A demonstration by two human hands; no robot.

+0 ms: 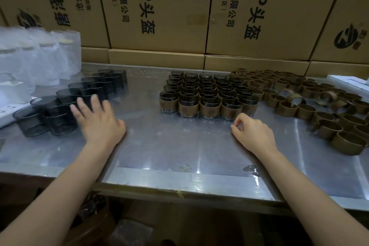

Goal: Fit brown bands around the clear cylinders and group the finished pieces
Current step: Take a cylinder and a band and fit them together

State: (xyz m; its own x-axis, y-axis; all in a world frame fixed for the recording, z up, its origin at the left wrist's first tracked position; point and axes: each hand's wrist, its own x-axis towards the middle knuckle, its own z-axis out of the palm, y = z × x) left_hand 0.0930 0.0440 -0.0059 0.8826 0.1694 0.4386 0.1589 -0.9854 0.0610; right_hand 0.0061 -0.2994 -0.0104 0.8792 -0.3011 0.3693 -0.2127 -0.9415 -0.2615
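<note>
While outstretched, left hand (pixel 97 120) splayed.

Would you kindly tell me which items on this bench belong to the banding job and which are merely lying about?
Job: bare clear cylinders, loose brown bands, finished banded group.
Lying about: cardboard cartons, plastic-wrapped stacks, white box.

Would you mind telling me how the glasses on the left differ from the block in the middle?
The left glasses are bare and stand in two loose diagonal rows; the middle block wears brown bands and is packed in a tight grid. The left hand reaches the bare ones; the right hand rests before the block. All stand upright.
</note>
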